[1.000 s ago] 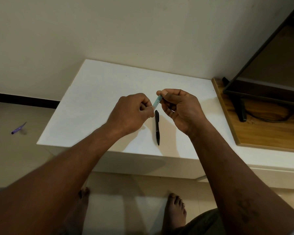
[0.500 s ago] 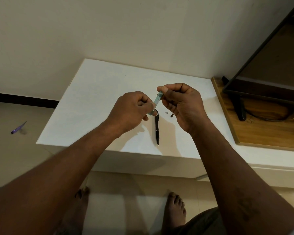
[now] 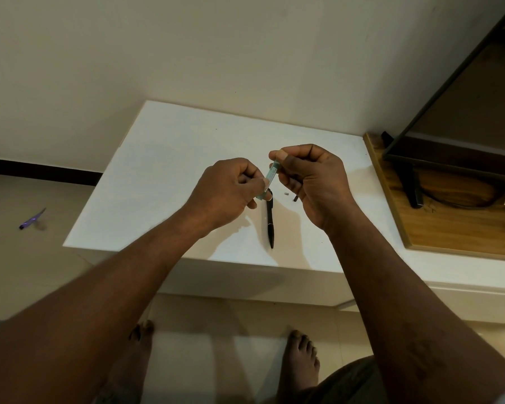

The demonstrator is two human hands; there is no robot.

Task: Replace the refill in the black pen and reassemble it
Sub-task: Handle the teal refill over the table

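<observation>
Black pen [image 3: 271, 221] lies flat on the white table [image 3: 158, 170]: slim, all black, tip toward the near edge. Just above the pen's far end, left hand [image 3: 225, 191] pinches the lower end of a slanted pale teal tube [image 3: 270, 177] and right hand [image 3: 312, 176] pinches the upper end. Two tiny bits [image 3: 286, 194] lie just right of the pen.

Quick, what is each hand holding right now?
Left hand: pinching the lower end of the pale blue tube.
Right hand: pinching its upper end.
</observation>
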